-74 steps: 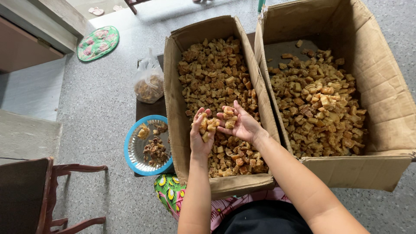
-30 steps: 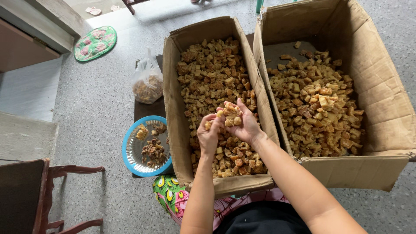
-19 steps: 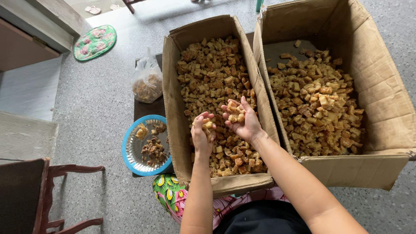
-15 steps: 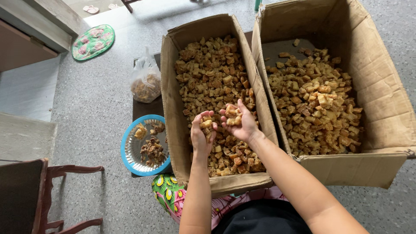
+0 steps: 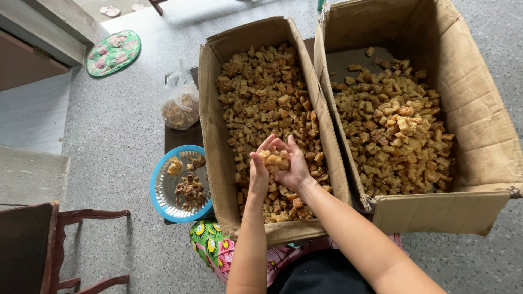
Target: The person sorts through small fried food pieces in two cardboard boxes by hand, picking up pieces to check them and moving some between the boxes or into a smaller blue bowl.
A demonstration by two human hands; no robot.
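My left hand (image 5: 258, 171) and my right hand (image 5: 295, 166) are cupped together over the near part of the left cardboard box (image 5: 211, 136). Between the palms lies a heap of golden-brown fried chunks (image 5: 275, 160). The box below is full of the same brown chunks (image 5: 267, 98). Beside it, the right cardboard box (image 5: 468, 103) holds a lower layer of similar pieces (image 5: 395, 130), with bare cardboard showing at its far end.
A blue-rimmed plate (image 5: 163, 188) with a few darker pieces lies left of the box, on a dark low board. Behind it sits a tied clear plastic bag (image 5: 179, 103) of pieces. A wooden chair (image 5: 60, 239) stands at lower left and a green round mat (image 5: 113, 52) at the back.
My hands have come closer together and lower in the box, closing around the heap of chunks; earlier the right hand held the heap open-palmed, slightly apart from the left.
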